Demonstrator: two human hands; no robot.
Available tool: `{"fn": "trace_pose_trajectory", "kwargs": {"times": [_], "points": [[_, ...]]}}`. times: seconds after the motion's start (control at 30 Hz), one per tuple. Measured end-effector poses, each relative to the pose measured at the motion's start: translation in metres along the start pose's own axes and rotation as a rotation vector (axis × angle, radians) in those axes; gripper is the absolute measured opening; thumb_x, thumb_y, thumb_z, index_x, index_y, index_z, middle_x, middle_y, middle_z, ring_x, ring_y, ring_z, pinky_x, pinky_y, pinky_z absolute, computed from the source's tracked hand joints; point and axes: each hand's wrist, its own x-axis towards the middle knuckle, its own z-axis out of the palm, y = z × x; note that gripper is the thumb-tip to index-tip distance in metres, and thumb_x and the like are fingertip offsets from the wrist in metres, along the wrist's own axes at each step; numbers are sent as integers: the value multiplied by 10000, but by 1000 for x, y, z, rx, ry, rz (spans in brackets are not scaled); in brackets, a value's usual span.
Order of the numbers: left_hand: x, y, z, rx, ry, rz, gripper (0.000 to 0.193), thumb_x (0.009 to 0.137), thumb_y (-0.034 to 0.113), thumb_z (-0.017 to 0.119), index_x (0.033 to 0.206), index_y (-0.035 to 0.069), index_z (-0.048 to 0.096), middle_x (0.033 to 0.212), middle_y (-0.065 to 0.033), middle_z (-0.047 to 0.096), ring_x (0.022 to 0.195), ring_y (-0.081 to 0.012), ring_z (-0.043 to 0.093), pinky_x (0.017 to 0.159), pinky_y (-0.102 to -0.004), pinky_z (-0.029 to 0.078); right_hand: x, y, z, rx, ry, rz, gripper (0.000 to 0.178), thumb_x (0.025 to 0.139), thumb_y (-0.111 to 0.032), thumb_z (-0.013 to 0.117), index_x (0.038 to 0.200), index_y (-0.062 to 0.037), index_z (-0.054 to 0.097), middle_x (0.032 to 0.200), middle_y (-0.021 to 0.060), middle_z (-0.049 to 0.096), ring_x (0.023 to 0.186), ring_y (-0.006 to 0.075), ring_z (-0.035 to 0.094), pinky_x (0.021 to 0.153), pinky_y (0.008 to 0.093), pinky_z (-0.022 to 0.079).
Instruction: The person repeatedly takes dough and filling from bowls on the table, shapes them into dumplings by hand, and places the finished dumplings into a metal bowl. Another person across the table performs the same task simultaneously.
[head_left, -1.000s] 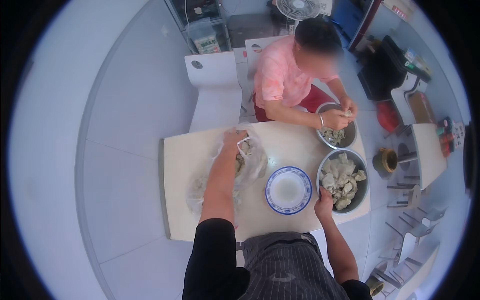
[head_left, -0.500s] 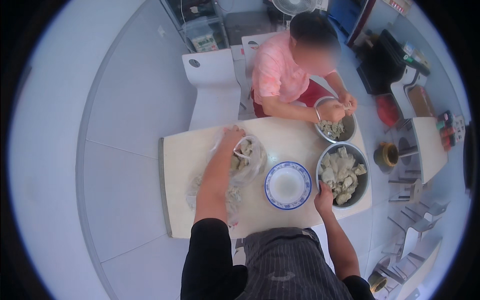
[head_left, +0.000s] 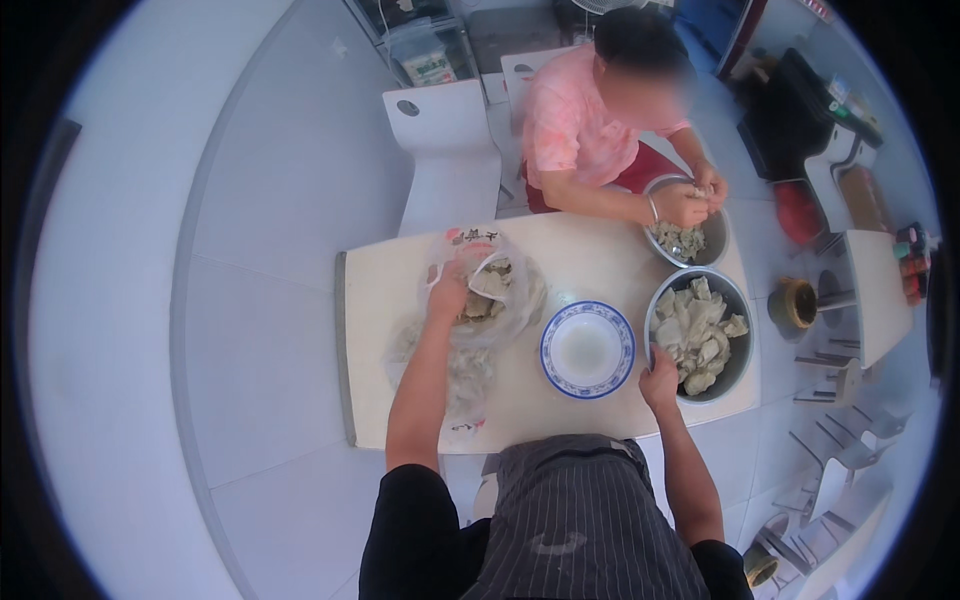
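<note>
My left hand point(head_left: 449, 291) is closed on the left edge of a clear plastic bag point(head_left: 460, 245). The bag's mouth gapes, showing grey-green, irregular chunks point(head_left: 488, 282) inside. My right hand point(head_left: 660, 380) grips the near-left rim of a metal basin point(head_left: 742, 372), thumb over the edge. Pale, uneven pieces point(head_left: 697, 338) of a similar kind are heaped in the basin. Between my hands stands a white bowl with a blue patterned rim point(head_left: 588, 350), holding a cloudy-looking liquid. Nearer to me, a second clear bag point(head_left: 468, 385) with greyish content lies partly behind my left forearm.
Across the pale table point(head_left: 375, 330), a person in a pink shirt point(head_left: 570, 110) works with both hands over another metal basin point(head_left: 718, 235) of small pieces. A white chair point(head_left: 440, 125) stands beyond the table. Stools and side tables point(head_left: 875, 300) line the right.
My left hand has shifted from the bag's far edge to its left side, and the bag's mouth has spread wider. My right hand stays on the basin rim. The whole view has shifted slightly.
</note>
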Motion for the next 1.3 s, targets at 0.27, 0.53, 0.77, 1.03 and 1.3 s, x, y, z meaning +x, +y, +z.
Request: {"fn": "trace_pose_trajectory", "kwargs": {"times": [0.27,0.53,0.77,1.03,1.3], "points": [[-97,70,-89,-213,-8,328,322,795,16,559,1105,87,611,1220,-135,524,1111,-305,533,899,-376,454,-2,-104,-29,483,55,-157,350,787,8,616,1131,-26,563,1082,142,592,1032,286,562,907,389,451],[-172,180,-61,-292,-211,568,409,749,-7,643,1143,93,599,1331,-119,464,1200,-301,470,930,-350,442,30,-210,-13,1761,-523,418,405,958,-362,477,1242,-80,532,1122,81,600,1072,217,565,919,350,461],[-184,200,-20,81,-125,937,442,678,168,740,1100,120,616,1241,-96,512,1018,-308,550,816,-370,493,34,-153,-20,1979,-646,721,365,911,-251,481,1224,-75,546,1178,113,589,1071,257,568,933,389,463],[-184,202,7,92,-44,1220,308,635,232,731,911,136,634,1075,-70,583,855,-264,564,740,-429,462,18,-127,-32,2186,-866,537,386,901,-214,472,1231,-27,543,1136,93,601,1049,204,576,927,319,459],[-183,204,35,-197,-72,1224,310,632,234,735,798,23,579,944,-128,580,830,-334,569,745,-439,473,18,-113,15,2233,-698,630,308,887,-210,463,1097,-8,566,1038,97,614,949,206,587,845,317,480]]}}
